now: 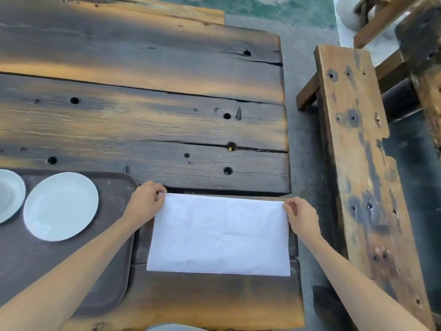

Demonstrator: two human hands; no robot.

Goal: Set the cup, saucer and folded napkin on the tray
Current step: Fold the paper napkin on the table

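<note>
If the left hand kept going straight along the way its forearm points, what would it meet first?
Nothing close, it seems. The left hand, pinching the napkin corner, points up-right across the bare wooden table; that line looks free to the far edge, though depth is uncertain.

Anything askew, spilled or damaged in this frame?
Nothing spilled or broken. The napkin lies flat on the table beside the tray, with the left hand and right hand pinching its far corners. The table's holes and cracks look like old wear.
</note>
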